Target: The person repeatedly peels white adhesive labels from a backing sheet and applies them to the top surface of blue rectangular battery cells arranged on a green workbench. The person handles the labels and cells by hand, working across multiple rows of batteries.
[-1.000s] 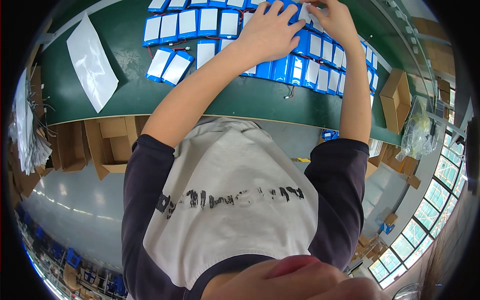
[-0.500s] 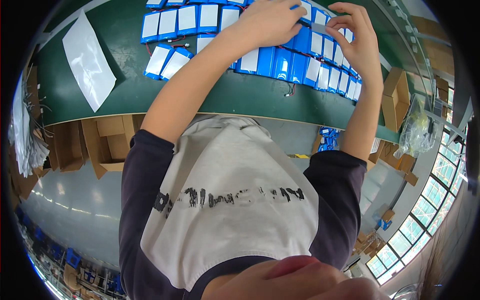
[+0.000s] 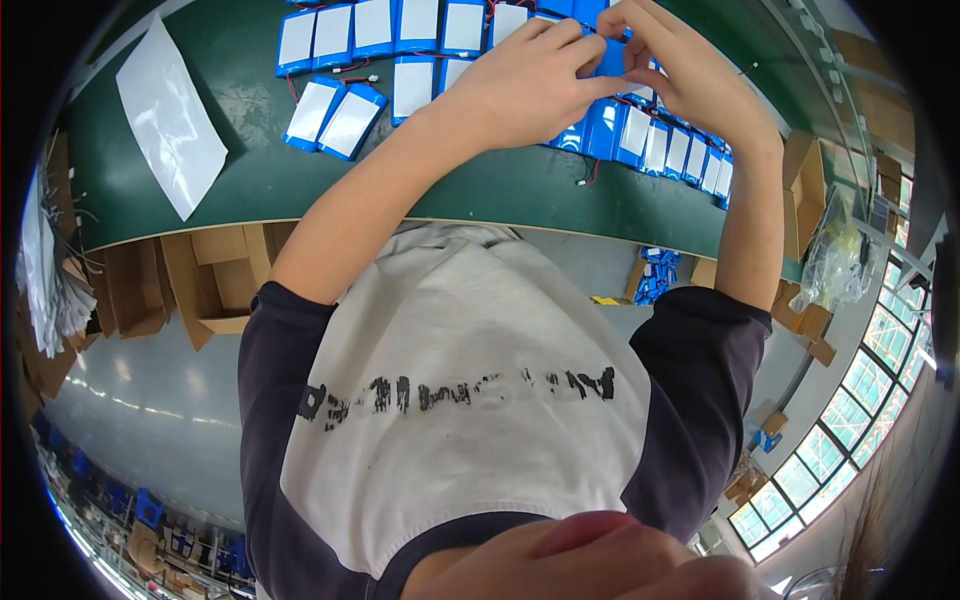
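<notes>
Rows of blue battery packs (image 3: 413,92), many faced with a white pad, lie on a green tabletop (image 3: 270,185). Over the right part of these rows my left hand (image 3: 535,88) is closed, its thumb and fingertips reaching toward my other hand. My right hand (image 3: 690,75) curls in from the right, thumb and fingers pinched. The fingertips of both hands meet above the packs; what they hold between them is too small or hidden to make out. Several packs below the hands show bare blue faces. Thin red and black wires with small white connectors run between the rows.
A glossy white sheet (image 3: 172,120) lies at the table's left. An open cardboard box (image 3: 803,190) and a clear plastic bag (image 3: 838,255) are at the right end. Below the table edge stand more cardboard boxes (image 3: 215,285) and a carton of blue packs (image 3: 655,275).
My left hand has come down nearer, and my right hand has moved toward it so their fingertips meet. The thin greyish strip seen earlier in my right fingers no longer shows clearly.
</notes>
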### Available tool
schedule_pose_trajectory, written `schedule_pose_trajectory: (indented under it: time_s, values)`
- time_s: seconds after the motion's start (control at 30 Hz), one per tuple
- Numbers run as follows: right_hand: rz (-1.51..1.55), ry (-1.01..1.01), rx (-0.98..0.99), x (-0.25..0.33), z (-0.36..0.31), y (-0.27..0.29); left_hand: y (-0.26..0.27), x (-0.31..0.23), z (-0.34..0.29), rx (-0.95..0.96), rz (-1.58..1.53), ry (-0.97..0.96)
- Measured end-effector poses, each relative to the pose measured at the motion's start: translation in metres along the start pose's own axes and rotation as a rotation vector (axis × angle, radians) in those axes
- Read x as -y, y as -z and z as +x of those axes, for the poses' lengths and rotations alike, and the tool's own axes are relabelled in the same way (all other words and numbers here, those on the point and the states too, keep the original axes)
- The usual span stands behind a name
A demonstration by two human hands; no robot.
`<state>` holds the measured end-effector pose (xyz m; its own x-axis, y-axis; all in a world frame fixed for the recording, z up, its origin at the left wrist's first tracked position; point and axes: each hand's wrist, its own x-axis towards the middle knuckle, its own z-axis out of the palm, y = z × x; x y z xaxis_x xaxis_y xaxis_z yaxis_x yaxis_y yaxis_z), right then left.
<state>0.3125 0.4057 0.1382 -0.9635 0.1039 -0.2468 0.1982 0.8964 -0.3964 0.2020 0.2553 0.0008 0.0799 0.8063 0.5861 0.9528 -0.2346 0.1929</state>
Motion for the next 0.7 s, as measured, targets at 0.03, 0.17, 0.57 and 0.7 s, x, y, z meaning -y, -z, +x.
schedule_pose_trajectory:
  time_s: [0.03,0.17,0.57,0.7]
  values:
    - [-0.040,0.040,-0.011,0.000,0.002,0.000,-0.002,-0.003,-0.001,-0.008,0.046,0.015]
    - [-0.047,0.084,-0.102,-0.019,0.009,-0.012,-0.005,-0.005,-0.002,0.041,0.022,0.067]
    - [-0.144,-0.104,-0.843,-0.050,-0.023,-0.121,-0.018,-0.003,-0.003,0.108,0.021,0.049]
    - [-0.244,-0.096,-0.946,-0.038,-0.037,-0.126,-0.007,-0.001,-0.005,0.114,0.051,0.036]
